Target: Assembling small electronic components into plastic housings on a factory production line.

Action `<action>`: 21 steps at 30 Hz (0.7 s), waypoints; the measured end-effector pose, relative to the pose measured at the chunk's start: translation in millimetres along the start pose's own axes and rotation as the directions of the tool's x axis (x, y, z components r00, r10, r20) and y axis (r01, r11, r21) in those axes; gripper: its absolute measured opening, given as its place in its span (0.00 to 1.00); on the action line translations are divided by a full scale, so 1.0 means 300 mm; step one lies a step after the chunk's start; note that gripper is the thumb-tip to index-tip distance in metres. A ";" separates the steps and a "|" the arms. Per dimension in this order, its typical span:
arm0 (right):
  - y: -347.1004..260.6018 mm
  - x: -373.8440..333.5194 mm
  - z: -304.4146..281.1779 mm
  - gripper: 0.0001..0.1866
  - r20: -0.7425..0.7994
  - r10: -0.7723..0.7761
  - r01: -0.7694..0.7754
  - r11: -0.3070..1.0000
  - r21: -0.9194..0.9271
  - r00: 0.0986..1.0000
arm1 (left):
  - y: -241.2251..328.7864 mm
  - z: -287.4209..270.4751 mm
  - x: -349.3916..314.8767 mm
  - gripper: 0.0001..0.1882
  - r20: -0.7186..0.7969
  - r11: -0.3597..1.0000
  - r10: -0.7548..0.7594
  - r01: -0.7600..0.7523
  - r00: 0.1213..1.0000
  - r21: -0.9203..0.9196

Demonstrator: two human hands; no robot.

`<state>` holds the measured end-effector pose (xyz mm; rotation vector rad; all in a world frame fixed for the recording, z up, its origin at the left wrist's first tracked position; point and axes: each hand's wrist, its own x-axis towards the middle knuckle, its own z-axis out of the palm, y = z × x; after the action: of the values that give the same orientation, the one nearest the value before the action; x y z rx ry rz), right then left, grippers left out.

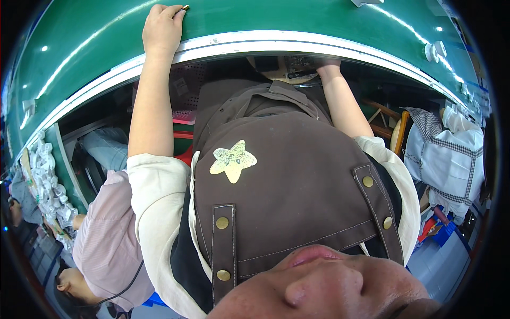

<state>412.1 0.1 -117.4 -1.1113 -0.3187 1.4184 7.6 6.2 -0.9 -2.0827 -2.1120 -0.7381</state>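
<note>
My left hand [162,31] is over the green tabletop [255,20], just past its pale metal front edge. Its thumb and fingers are pinched on a small dark piece with a shiny gold-coloured end [183,9], too small to name. Reaching under the table edge, my right hand [329,65] is in shadow, and its fingers are hidden. Next to it are dark items [299,66], some glossy like plastic wrap, on a beige rounded surface [295,81].
A white spool-like part [435,51] stands on the table at the right. White parts [50,186] are heaped on the left. A co-worker in a pink shirt [109,234] sits at my left. A wooden chair [399,133] and a cloth-covered thing [443,151] are at my right.
</note>
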 end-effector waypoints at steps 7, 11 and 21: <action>0.037 0.021 0.007 0.20 0.046 0.100 -0.102 0.994 0.048 0.994 | -0.006 0.008 0.011 0.11 -0.020 1.000 0.019 -0.019 1.000 -0.016; 0.083 0.021 -0.006 0.18 0.098 0.007 0.040 0.879 -0.475 0.995 | -0.024 0.002 0.002 0.11 -0.019 1.000 -0.002 0.002 1.000 -0.008; 0.107 0.137 -0.094 0.20 0.455 0.007 0.449 -0.174 -0.877 0.891 | -0.009 0.006 0.005 0.11 -0.010 0.999 0.023 -0.024 1.000 -0.038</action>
<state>422.3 17.5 -173.2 -1.8714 -2.1237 0.7241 5.4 8.3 -2.6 -2.1152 -2.0811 -0.7902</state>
